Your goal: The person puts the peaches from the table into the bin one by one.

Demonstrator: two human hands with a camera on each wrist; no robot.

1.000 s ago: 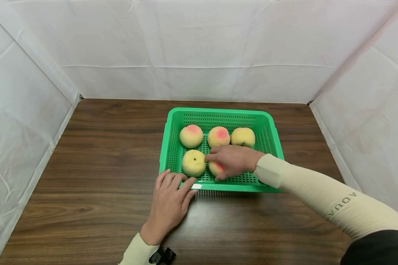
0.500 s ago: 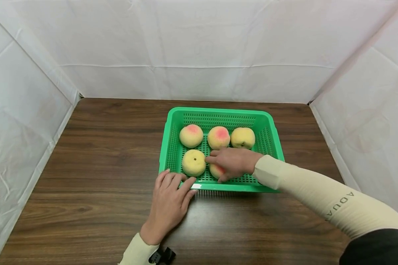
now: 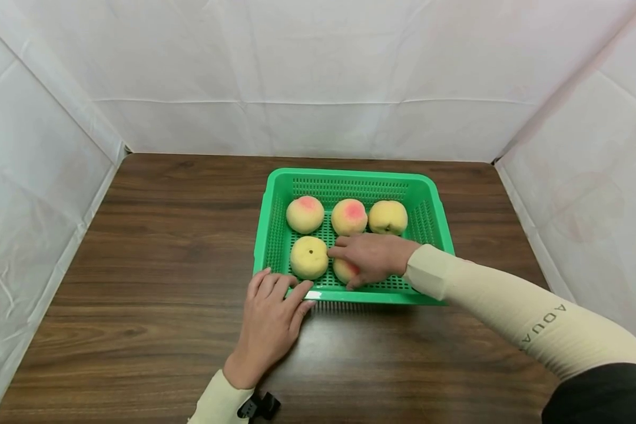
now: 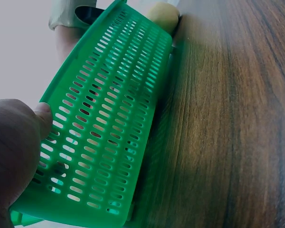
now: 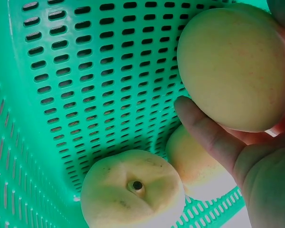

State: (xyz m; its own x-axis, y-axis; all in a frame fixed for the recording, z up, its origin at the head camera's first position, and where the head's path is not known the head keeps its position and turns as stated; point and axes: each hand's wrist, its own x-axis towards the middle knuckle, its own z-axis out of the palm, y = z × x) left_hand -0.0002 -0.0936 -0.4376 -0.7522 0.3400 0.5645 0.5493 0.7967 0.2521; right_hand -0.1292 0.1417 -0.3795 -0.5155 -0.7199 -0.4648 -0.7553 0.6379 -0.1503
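In the head view, a green perforated basket [image 3: 350,297] stands on the table with several yellow-and-pink peaches inside. My left hand [image 3: 270,321] grips its near rim at the left, fingers over the edge and the thumb [image 4: 19,142] against the outer wall. My right hand [image 3: 373,255] reaches into the front row and holds a peach [image 5: 232,71], partly covered by the hand in the head view. Left of it sits another peach [image 3: 309,257]. Behind are a left peach [image 3: 305,214], a middle peach [image 3: 348,217] and a right peach [image 3: 388,217].
Past the basket's end, a pale round fruit [image 4: 164,16] lies on the table in the left wrist view; the right forearm [image 3: 509,294] mostly hides that area from the head camera. The brown wooden table [image 3: 164,265] is bounded by white sheeting [image 3: 318,70] behind and at both sides.
The head view has tilted down very slightly. Both hands, the basket and the peaches keep practically the same places.
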